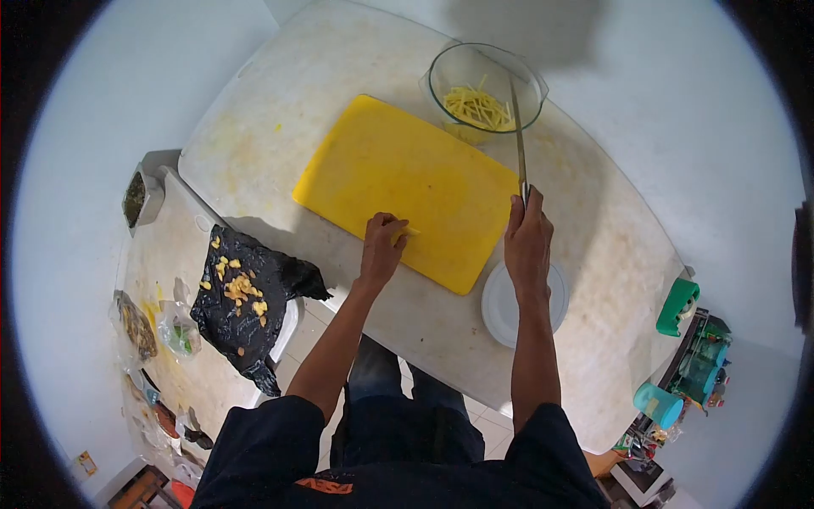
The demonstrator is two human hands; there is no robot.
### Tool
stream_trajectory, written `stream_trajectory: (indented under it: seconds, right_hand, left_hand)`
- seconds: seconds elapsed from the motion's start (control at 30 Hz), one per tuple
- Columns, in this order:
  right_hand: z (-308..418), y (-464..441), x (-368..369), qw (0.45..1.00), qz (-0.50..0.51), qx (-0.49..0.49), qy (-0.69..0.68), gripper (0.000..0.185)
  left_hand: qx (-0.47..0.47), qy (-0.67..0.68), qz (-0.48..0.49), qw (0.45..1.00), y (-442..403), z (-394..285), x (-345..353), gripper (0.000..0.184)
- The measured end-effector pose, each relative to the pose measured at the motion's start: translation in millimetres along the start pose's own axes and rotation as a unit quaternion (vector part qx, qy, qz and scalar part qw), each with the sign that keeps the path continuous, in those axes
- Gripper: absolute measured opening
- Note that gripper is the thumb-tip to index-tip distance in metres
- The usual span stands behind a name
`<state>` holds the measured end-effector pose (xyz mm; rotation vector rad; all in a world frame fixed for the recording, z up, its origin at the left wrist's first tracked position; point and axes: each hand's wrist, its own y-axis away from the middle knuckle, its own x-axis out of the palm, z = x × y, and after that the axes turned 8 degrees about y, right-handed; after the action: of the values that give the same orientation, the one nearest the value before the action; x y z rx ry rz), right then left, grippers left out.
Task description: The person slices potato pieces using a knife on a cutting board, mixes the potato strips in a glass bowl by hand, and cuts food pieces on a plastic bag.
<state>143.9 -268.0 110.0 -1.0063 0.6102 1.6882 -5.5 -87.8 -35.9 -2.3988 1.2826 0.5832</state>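
Observation:
A yellow cutting board [407, 178] lies at a slant on the pale table. Over its lower edge, my left hand [383, 246] pinches a small pale yellow piece [410, 230] between its fingertips. My right hand [528, 242] is wrapped round the handle of a long knife [520, 140], to the right of the board. The blade points away from me and its tip reaches over a glass bowl [440, 69]. Thin pale yellow strips [477, 108] lie in the bowl. Beneath my right wrist is a white round plate or lid [500, 310], partly covered by the forearm.
On the left, a black plastic bag [222, 297] holds yellow-brown scraps [242, 288]. Clear bags [178, 331] and a grey container [146, 199] stand farther left. A green item [677, 307] and a turquoise container [659, 405] are beyond the table's right edge.

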Motion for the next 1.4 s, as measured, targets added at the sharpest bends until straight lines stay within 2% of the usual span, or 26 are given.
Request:
stream_trajectory:
  seconds: [0.1, 0.2, 0.3, 0.37, 0.47, 0.6, 0.7, 0.8, 0.9, 1.0, 1.1, 1.3, 1.4]
  right_hand:
    - [0, 11, -2, 0.999, 0.019, 0.023, -0.037, 0.024]
    - [-2, 21, 2, 0.997, 0.02, 0.018, -0.076, 0.025]
    - [-1, 36, -3, 0.993, 0.026, 0.029, -0.114, 0.027]
    - [-4, 52, -2, 0.988, 0.035, 0.042, -0.145, 0.028]
    - [-10, 85, 2, 0.986, 0.106, 0.037, -0.12, 0.03]
    - [-36, 139, 46, 0.988, 0.141, -0.029, -0.058, 0.028]
    - [-37, 165, 67, 0.978, 0.207, -0.027, -0.025, 0.032]
    - [-34, 170, 76, 0.975, 0.22, -0.018, -0.007, 0.034]
    - [-26, 171, 77, 0.972, 0.229, -0.04, 0.046, 0.037]
    - [-26, 171, 83, 0.965, 0.26, -0.018, 0.044, 0.038]
    - [-25, 171, 87, 0.965, 0.256, -0.022, 0.053, 0.039]
    - [-16, 161, 83, 0.957, 0.285, 0.013, 0.055, 0.038]
    - [-20, 168, 97, 0.961, 0.267, -0.003, 0.077, 0.038]
  left_hand:
    - [-0.01, 0.017, -0.005, 1.0, 0, 4, 3, 0.032]
    - [0.033, 0.022, -0.019, 0.999, 0, 6, 5, 0.029]
    - [0.026, 0.018, 0.0, 0.999, -2, 5, 2, 0.028]
    - [-0.009, 0.049, -0.016, 0.999, -2, 2, 1, 0.027]
    - [-0.023, 0.052, -0.028, 0.998, -1, 9, 1, 0.026]
    - [-0.053, 0.085, -0.036, 0.994, -3, 2, 0, 0.023]
    - [-0.015, 0.013, -0.031, 0.999, -3, -4, 0, 0.02]
    - [-0.016, 0.032, -0.034, 0.999, -2, 1, 5, 0.018]
    - [0.004, -0.028, -0.029, 0.999, -3, 8, 8, 0.017]
    - [0.007, -0.019, -0.057, 0.998, -1, 14, 13, 0.017]
    - [0.06, 0.1, -0.089, 0.989, 1, 33, 21, 0.018]
    - [0.078, 0.045, -0.077, 0.993, 1, 21, 15, 0.021]
    - [0.062, -0.002, -0.036, 0.997, -2, 15, 9, 0.02]
